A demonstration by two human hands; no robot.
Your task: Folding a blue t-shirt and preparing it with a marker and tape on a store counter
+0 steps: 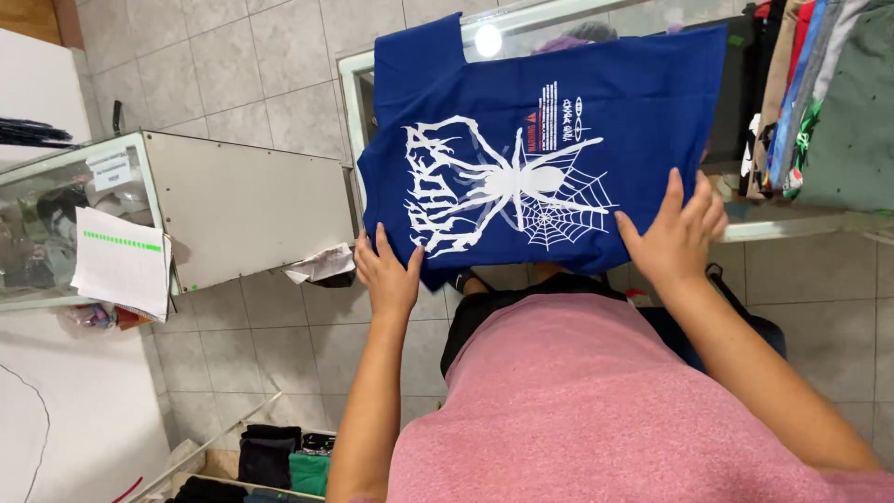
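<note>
**Both hands flat on the blue shirt**

Left hand (386, 275) lies open, fingers spread, on the near edge of the blue T-shirt (559, 102); right hand (672, 237) presses open on its other corner. Between them, a white spider-and-web print (507, 186). Beyond the hands, a glass counter (358, 102) carries the shirt; grey floor tiles (261, 74) lie below.

Clothing shop. Glass display counter (56, 200) at left with goods inside, paper sheets (121, 264) lying on top. Hanging garments (808, 93) packed in row at right. Folded clothes (279, 456) stacked low on shelf. Grey tiled floor (251, 65).
</note>
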